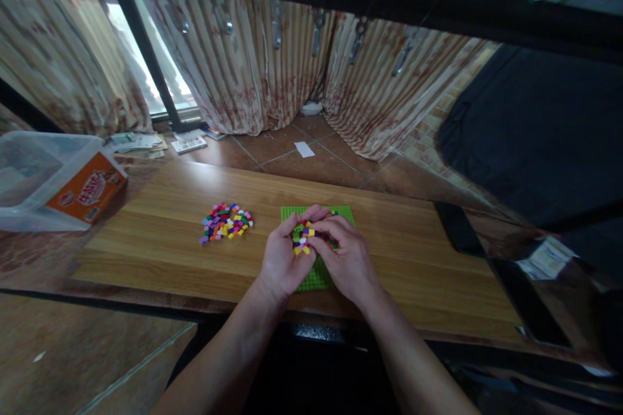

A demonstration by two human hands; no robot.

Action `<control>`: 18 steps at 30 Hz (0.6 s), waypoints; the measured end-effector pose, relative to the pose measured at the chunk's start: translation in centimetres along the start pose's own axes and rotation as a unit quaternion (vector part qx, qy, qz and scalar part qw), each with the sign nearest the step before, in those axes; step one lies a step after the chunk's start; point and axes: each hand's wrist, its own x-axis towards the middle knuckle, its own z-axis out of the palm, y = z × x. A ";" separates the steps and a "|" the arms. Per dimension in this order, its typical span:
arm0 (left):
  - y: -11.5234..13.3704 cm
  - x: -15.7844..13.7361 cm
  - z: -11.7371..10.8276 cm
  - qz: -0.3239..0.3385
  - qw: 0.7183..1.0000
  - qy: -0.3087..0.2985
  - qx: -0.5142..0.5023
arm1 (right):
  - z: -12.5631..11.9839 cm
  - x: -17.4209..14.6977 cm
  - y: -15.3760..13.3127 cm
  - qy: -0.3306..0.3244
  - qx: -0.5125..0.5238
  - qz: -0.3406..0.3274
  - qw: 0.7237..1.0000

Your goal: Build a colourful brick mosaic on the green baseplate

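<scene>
My left hand [286,260] is cupped, palm up, and holds several small coloured toy bricks [302,248]. Over it my right hand [351,259] pinches with thumb and forefinger at a small yellow and purple brick [309,232] above the left palm. Both hands are over a green studded baseplate [318,277] and hide much of it. A few bricks show on the plate behind the right fingers, partly covered. Left of the plate, a loose pile of mixed toy bricks [226,222] lies on the wooden board.
The wooden board [170,233] spans the table. Two dark phone-like slabs [457,228] lie toward its right end. At the far left stands a clear plastic box [48,142] with an orange label. Metal clips [318,32] hang from a dark bar overhead, before curtains.
</scene>
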 end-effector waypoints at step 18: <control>-0.8 -0.1 -0.9 0.079 0.981 -0.022 0.177 | 0.4 0.3 0.7 0.085 0.266 0.147 0.949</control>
